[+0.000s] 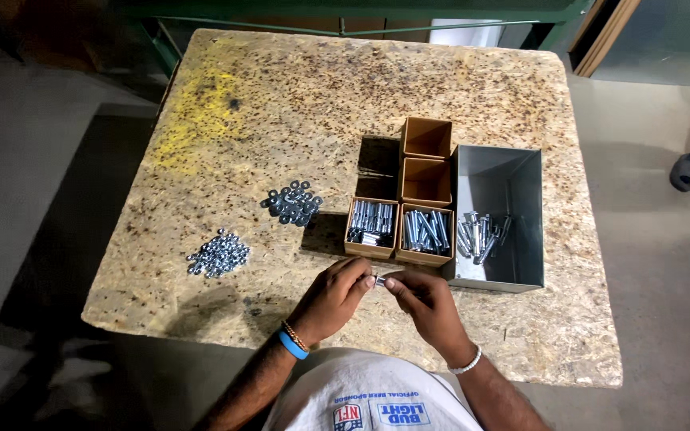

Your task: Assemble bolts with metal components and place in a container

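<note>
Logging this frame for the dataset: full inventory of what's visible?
Chipboard table top: one, speckled tan, yellow patch far left.
Small brown cardboard boxes: four; near two hold silver bolts, far two look empty.
Grey metal bin: one, right of boxes, some bolts inside.
Pile of grey washers: one, left of boxes.
Pile of silver nuts: one, near left.
Another person's shoe: one, dark, far right floor.
Left hand and right hand: pinch a small silver bolt together.

Washer pile (291, 202), nut pile (218, 254), steel bin (513, 172).
</note>
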